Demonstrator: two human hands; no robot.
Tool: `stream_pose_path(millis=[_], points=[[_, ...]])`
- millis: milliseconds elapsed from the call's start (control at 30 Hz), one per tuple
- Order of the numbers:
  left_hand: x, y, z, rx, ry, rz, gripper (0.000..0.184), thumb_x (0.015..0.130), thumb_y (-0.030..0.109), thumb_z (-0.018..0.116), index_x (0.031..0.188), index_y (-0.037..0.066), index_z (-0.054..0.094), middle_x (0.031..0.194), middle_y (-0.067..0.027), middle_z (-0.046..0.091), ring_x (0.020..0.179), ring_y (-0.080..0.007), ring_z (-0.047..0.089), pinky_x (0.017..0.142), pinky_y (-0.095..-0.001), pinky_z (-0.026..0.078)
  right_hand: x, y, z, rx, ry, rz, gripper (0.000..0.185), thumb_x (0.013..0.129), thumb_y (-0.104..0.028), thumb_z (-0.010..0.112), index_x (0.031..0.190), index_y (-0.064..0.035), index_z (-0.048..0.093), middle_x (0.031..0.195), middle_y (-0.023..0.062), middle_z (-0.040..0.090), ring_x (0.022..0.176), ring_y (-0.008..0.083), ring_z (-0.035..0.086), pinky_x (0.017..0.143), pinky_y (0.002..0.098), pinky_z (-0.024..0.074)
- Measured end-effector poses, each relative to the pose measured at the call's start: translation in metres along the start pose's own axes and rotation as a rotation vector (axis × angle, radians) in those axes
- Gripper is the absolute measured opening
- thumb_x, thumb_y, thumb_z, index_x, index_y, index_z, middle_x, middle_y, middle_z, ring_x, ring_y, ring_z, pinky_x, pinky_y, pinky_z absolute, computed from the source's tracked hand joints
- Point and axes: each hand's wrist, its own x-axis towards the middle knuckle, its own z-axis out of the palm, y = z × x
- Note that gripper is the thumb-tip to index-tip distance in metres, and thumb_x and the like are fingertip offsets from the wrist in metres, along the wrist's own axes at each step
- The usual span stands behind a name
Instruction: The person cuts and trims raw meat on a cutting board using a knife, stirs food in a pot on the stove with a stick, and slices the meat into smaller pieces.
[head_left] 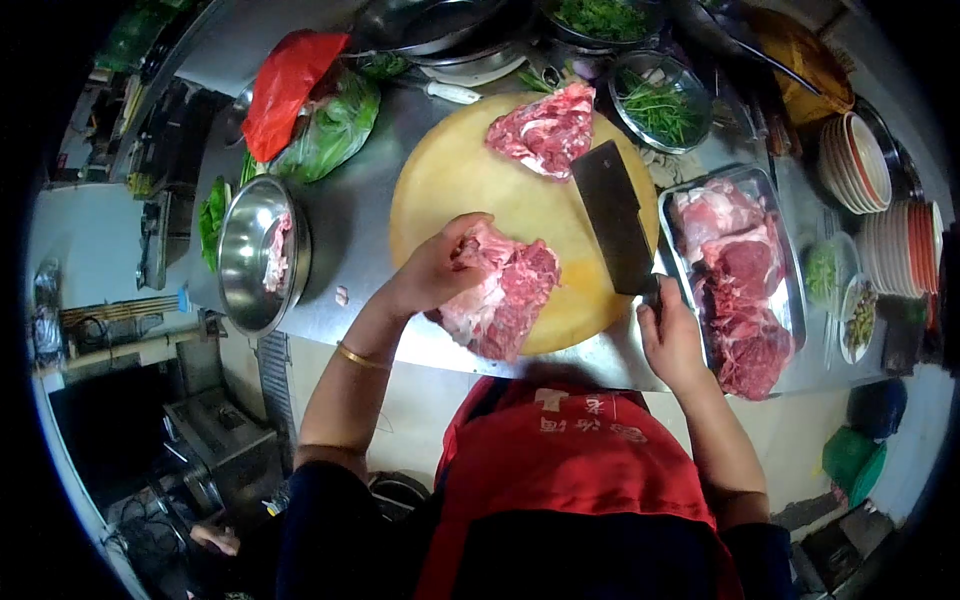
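A piece of red meat with white fat (510, 300) lies at the front of the round yellow cutting board (430, 190). My left hand (440, 268) grips its left side, fingers curled over the edge. In my right hand (673, 335) is the handle of a wide dark cleaver (613, 215). The blade points up and to the left over the board's right side, apart from the held meat. Its tip is beside a second piece of meat (545, 135) at the back of the board.
A metal tray (798, 290) of meat stands on the right, a steel bowl (240, 255) with scraps on the left. Behind are a white-handled tool (452, 93), a bowl of chopped greens (660, 105) and a red bag (285, 90). Stacked bowls (850, 165) stand far right.
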Motion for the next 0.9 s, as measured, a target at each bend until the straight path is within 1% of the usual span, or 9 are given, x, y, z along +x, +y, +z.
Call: stream_pose_path(millis=[133,167,400,500,567,600,667,800,900], points=[[0.042,-0.025,-0.001,0.219,-0.084,-0.124,0.048,0.075,0.009,0.074,0.118,0.003,0.054,0.102,-0.0070,0.062,0.095,-0.0161,0.060,0.085,-0.0318,0.049,0.003,0.007,-0.001,-0.011,0.005,-0.029,0.034,0.093,-0.011,0.055,0.125,-0.0049,0.043,0.087,0.0271,0.063,0.081,0.0479,0.063,0.070,0.0517,0.0491],[0.057,-0.041,-0.006,0.174,-0.157,0.003,0.042,0.074,0.009,0.075,0.111,0.004,0.055,0.099,-0.0064,0.061,0.096,-0.0150,0.058,0.086,-0.0303,0.048,0.003,0.008,-0.001,-0.012,0.005,-0.024,0.034,0.093,-0.011,0.055,0.125,-0.0049,0.043,0.087,0.0271,0.063,0.081,0.0479,0.063,0.070,0.0517,0.0491],[0.069,-0.024,0.004,-0.124,-0.228,-0.147,0.038,0.079,0.013,0.073,0.113,0.005,0.057,0.101,-0.0042,0.060,0.098,-0.0119,0.055,0.089,-0.0296,0.046,0.002,0.006,0.000,-0.012,0.012,-0.016,0.038,0.092,-0.011,0.056,0.127,-0.0049,0.043,0.080,0.0283,0.062,0.076,0.0480,0.062,0.066,0.0525,0.0487],[0.072,-0.024,0.010,-0.108,-0.240,-0.180,0.041,0.082,0.020,0.072,0.116,0.005,0.057,0.105,-0.0079,0.062,0.100,-0.0186,0.059,0.091,-0.0325,0.047,0.001,0.005,0.001,-0.012,0.001,-0.014,0.040,0.092,-0.011,0.056,0.129,-0.0041,0.042,0.079,0.0286,0.061,0.075,0.0479,0.062,0.066,0.0530,0.0485],[0.077,-0.025,0.022,0.338,-0.078,-0.055,0.043,0.080,0.028,0.075,0.112,0.006,0.059,0.105,-0.0120,0.063,0.099,-0.0265,0.061,0.091,-0.0377,0.047,0.001,0.012,0.004,-0.042,-0.012,-0.006,0.041,0.091,-0.011,0.057,0.129,-0.0030,0.043,0.081,0.0281,0.062,0.075,0.0475,0.062,0.066,0.0534,0.0485],[0.073,-0.015,0.029,0.321,-0.059,-0.052,0.043,0.080,0.028,0.075,0.112,0.006,0.059,0.105,-0.0120,0.063,0.099,-0.0265,0.061,0.091,-0.0377,0.047,-0.001,0.008,0.001,-0.059,-0.023,-0.021,0.041,0.091,-0.011,0.057,0.129,-0.0030,0.043,0.081,0.0281,0.062,0.075,0.0475,0.062,0.066,0.0534,0.0485],[0.055,0.025,0.038,1.057,0.408,0.008,0.043,0.075,0.034,0.078,0.106,0.010,0.061,0.101,-0.0126,0.064,0.098,-0.0306,0.061,0.087,-0.0425,0.045,-0.009,-0.001,-0.005,-0.036,-0.035,-0.034,0.039,0.091,-0.011,0.057,0.127,-0.0027,0.046,0.082,0.0274,0.063,0.076,0.0474,0.063,0.067,0.0538,0.0486],[0.006,0.022,0.065,0.916,0.541,0.381,0.020,0.076,0.024,0.072,0.089,0.012,0.064,0.094,-0.0094,0.063,0.094,-0.0285,0.059,0.086,-0.0425,0.043,-0.033,-0.016,-0.014,-0.274,-0.147,-0.182,0.041,0.088,-0.007,0.063,0.126,-0.0039,0.048,0.090,0.0229,0.063,0.072,0.0399,0.065,0.063,0.0458,0.0513],[0.006,0.015,0.087,0.852,0.555,0.398,0.016,0.075,0.018,0.069,0.086,0.007,0.066,0.091,-0.0130,0.062,0.093,-0.0309,0.059,0.089,-0.0441,0.043,-0.032,-0.034,-0.008,-0.452,-0.168,-0.294,0.043,0.084,-0.009,0.065,0.126,-0.0068,0.052,0.086,0.0180,0.061,0.065,0.0350,0.063,0.057,0.0447,0.0518]])
